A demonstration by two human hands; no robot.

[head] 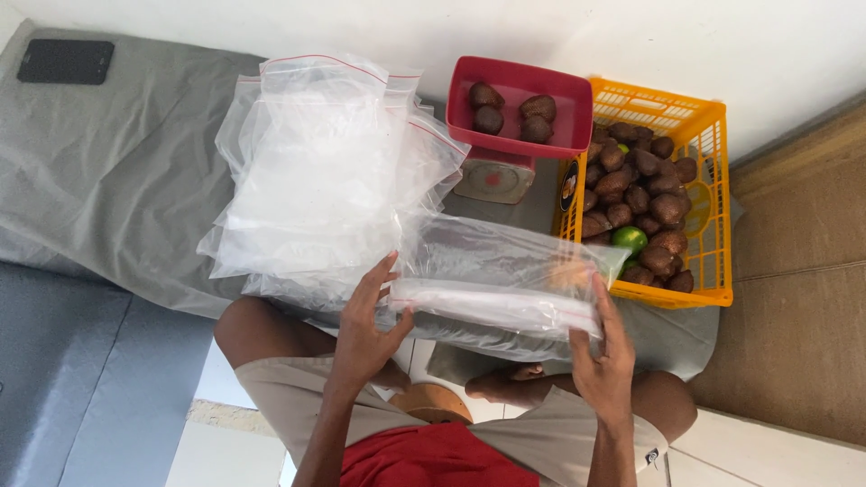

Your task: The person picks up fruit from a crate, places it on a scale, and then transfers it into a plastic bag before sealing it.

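we hold a clear bag [505, 280] flat before our knees, long axis running left to right. left hand [365, 329] pinches its left end, right hand [603, 361] pinches the right end. the bag stack [316, 171] lies just beyond the left hand; the crate [713, 207] and scale tray [519, 77] sit beyond the right.

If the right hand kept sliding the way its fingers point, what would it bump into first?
Probably the orange crate of brown fruit. The right hand points up along the clear bag it holds, toward the crate's near edge, though depth is hard to judge.
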